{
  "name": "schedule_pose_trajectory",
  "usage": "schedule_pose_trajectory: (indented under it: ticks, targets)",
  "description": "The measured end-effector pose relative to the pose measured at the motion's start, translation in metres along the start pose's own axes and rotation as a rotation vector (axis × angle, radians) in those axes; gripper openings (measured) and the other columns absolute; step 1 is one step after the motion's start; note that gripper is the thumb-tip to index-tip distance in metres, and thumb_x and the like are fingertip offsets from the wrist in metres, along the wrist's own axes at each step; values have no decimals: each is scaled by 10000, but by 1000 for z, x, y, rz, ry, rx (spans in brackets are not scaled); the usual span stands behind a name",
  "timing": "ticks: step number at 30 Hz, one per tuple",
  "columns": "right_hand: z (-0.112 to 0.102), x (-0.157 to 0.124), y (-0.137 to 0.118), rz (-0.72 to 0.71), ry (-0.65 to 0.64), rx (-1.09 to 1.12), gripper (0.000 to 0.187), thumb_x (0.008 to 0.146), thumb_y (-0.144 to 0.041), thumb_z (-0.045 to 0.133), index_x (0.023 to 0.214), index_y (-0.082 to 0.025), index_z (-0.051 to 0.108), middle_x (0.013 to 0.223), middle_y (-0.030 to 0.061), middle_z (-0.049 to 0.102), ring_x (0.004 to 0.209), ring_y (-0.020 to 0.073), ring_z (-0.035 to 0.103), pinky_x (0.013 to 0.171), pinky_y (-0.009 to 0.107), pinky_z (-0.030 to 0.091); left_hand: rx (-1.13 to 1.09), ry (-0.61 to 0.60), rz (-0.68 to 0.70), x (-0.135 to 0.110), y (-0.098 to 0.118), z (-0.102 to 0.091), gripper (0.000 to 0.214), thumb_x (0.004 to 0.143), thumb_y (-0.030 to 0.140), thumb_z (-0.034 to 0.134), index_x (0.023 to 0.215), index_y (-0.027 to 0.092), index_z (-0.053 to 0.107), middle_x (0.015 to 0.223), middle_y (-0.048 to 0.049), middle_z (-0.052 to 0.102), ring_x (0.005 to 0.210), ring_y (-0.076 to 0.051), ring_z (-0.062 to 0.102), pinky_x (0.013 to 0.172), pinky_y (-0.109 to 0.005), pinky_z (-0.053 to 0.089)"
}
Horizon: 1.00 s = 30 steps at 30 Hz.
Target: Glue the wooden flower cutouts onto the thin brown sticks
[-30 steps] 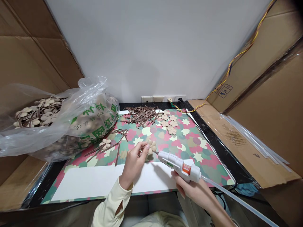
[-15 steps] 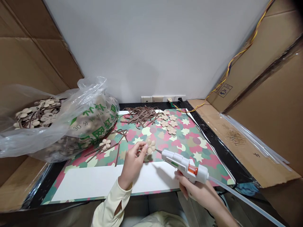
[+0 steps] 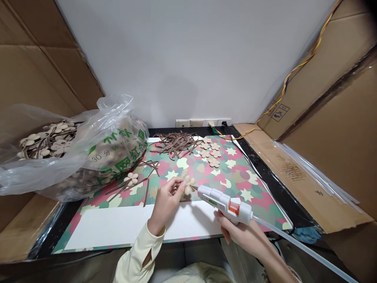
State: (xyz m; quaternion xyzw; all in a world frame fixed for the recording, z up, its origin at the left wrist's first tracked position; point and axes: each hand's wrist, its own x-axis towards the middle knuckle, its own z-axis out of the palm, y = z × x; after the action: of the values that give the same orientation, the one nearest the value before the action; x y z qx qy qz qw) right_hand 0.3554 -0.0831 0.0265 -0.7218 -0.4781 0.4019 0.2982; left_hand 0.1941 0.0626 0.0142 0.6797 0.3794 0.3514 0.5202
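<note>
Between thumb and fingers, my left hand (image 3: 167, 200) pinches a beige flower cutout (image 3: 189, 185) just above the table mat. My right hand (image 3: 234, 228) grips a white glue gun (image 3: 222, 201), its nozzle at the flower's right side; whether the tip touches it I cannot tell. A long translucent glue stick (image 3: 297, 243) sticks out of the gun's back. Left of my left hand, another flower (image 3: 131, 179) lies on brown stitched strips (image 3: 146, 190). Farther back are a heap of such strips (image 3: 176, 143) and several loose flowers (image 3: 214, 162).
A clear plastic bag (image 3: 118, 145) full of flowers and strips bulges at the left. Cardboard walls (image 3: 330, 129) flank the table. Wall sockets (image 3: 196, 123) sit at the back, with a yellow-red cable (image 3: 285, 82) running right. White paper (image 3: 118, 228) covers the front of the camouflage mat (image 3: 229, 173).
The glue gun has shifted slightly left with my right hand, its nozzle now over the flower's edge. My left hand and the flower have moved a touch to the right.
</note>
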Motion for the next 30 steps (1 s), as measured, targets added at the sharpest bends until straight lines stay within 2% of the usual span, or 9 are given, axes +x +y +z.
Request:
schedule_pose_trajectory:
  ticks: [14, 30]
  targets:
    - [-2, 0, -10, 30, -13, 40, 523, 875, -420, 394, 408, -187, 361, 425, -13, 438, 437, 100, 448, 531, 227, 398, 29, 6, 23, 0, 0, 0, 189, 850, 353, 530, 864, 178, 597, 739, 5, 637, 630, -103, 565, 561, -199, 435]
    - [-6, -4, -17, 41, -12, 72, 456, 847, -424, 423, 454, -197, 376, 413, -21, 414, 428, 105, 432, 515, 221, 410, 38, 21, 30, 1, 2, 0, 203, 852, 355, 520, 858, 169, 602, 775, -11, 649, 673, -122, 590, 606, -210, 455]
